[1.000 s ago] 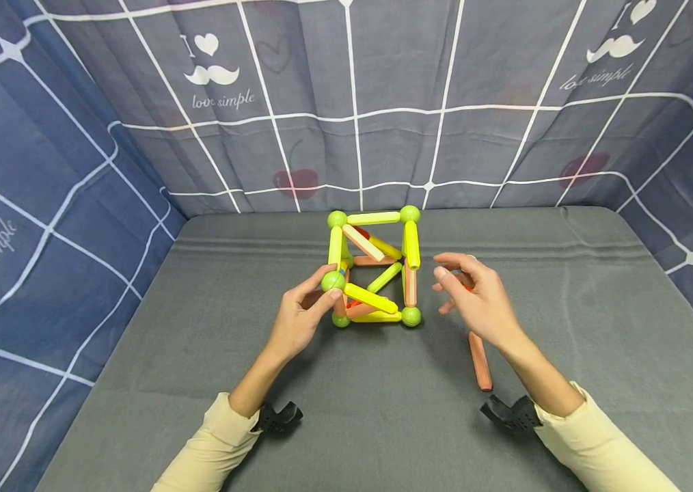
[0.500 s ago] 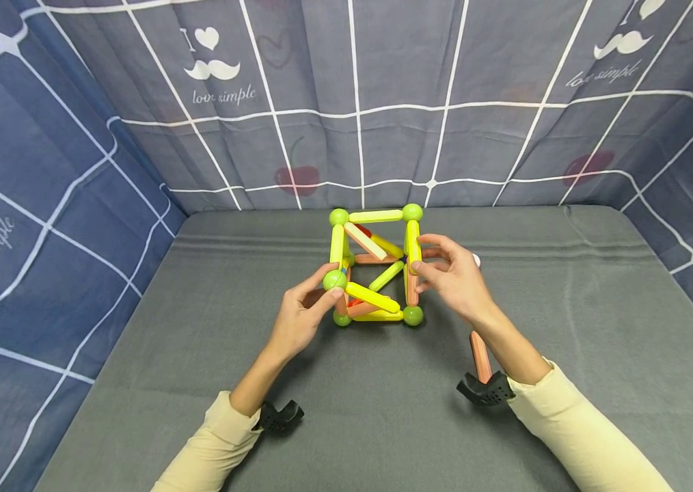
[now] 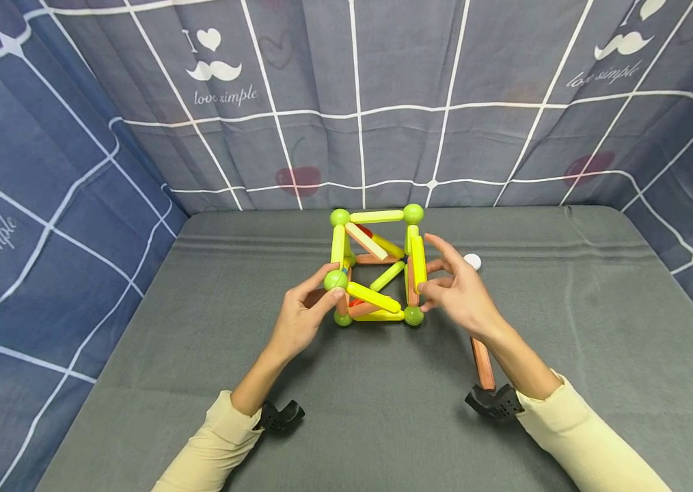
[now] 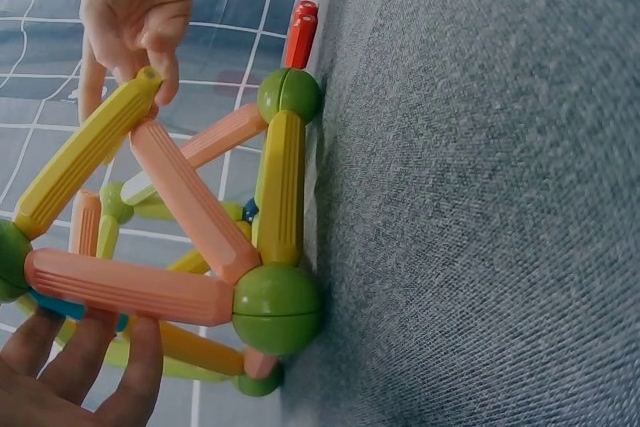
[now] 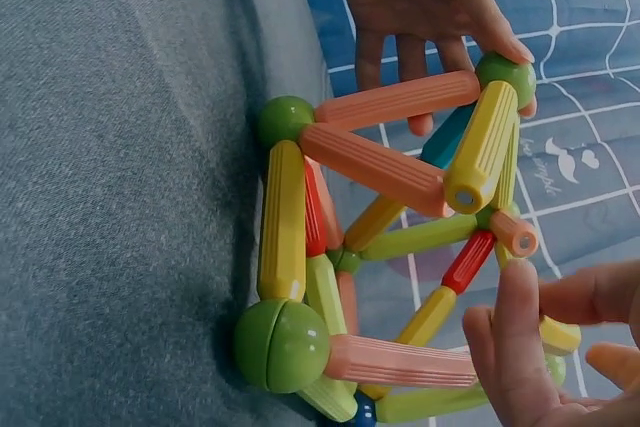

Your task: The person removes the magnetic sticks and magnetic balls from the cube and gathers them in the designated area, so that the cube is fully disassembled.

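A cube-like frame of magnetic sticks and balls (image 3: 377,217) stands on the grey cloth surface. My left hand (image 3: 301,311) pinches the green ball (image 3: 335,281) at its near upper left corner. From that ball a yellow stick (image 3: 374,298) slants out, its free end showing in the right wrist view (image 5: 480,147). My right hand (image 3: 460,290) pinches another yellow stick (image 3: 418,263) at the right side, thumb near its lower end and index finger by its upper part. Above it sits the far upper right green ball (image 3: 413,214). Inside, several pink, red and yellow sticks cross.
A loose pink stick (image 3: 483,365) lies on the surface by the right wrist. Beyond the right hand is a white ball (image 3: 472,262). Red pieces (image 4: 300,37) lie near the frame in the left wrist view. A patterned curtain (image 3: 396,150) closes off the back.
My right hand has come in from the right and taken hold of the yellow stick, which has shifted down and to the right. My left hand stays on its ball.
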A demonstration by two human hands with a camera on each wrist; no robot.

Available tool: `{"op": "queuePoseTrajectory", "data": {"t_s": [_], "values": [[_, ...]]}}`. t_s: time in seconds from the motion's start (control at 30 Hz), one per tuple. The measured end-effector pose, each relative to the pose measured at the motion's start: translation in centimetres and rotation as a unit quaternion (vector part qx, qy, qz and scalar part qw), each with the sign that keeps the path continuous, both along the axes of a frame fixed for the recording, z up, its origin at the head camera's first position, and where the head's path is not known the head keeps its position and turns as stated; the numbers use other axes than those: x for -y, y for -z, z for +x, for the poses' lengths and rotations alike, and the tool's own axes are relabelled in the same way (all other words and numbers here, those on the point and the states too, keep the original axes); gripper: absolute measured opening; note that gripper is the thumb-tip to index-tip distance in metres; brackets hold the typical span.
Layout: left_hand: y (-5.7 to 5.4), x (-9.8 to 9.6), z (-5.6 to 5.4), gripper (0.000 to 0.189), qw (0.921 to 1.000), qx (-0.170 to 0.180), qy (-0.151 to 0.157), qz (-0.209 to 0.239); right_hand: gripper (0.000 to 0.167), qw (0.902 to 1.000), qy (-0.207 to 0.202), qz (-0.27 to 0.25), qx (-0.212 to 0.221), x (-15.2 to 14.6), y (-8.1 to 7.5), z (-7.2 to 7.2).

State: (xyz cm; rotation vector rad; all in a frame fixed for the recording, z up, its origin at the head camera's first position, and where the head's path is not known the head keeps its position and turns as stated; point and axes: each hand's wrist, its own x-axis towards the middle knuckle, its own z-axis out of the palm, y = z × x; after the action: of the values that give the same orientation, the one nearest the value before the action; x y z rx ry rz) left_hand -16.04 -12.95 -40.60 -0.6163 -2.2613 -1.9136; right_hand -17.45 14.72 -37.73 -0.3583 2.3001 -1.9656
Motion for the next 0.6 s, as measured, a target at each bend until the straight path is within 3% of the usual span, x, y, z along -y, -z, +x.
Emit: {"op": "queuePoseTrajectory", "data": {"t_s": [0.2, 0.6], "values": [[0.0, -0.1, 0.0, 0.044, 0.9999, 0.011, -0.001, 0.003, 0.087, 0.9994, -0.022, 0.024, 0.013, -0.2, 0.2, 0.8], [0.0, -0.1, 0.0, 0.043, 0.9999, 0.006, 0.000, 0.011, 0.076, 0.9985, -0.022, 0.050, 0.011, -1.1, 0.7, 2.6]]}}
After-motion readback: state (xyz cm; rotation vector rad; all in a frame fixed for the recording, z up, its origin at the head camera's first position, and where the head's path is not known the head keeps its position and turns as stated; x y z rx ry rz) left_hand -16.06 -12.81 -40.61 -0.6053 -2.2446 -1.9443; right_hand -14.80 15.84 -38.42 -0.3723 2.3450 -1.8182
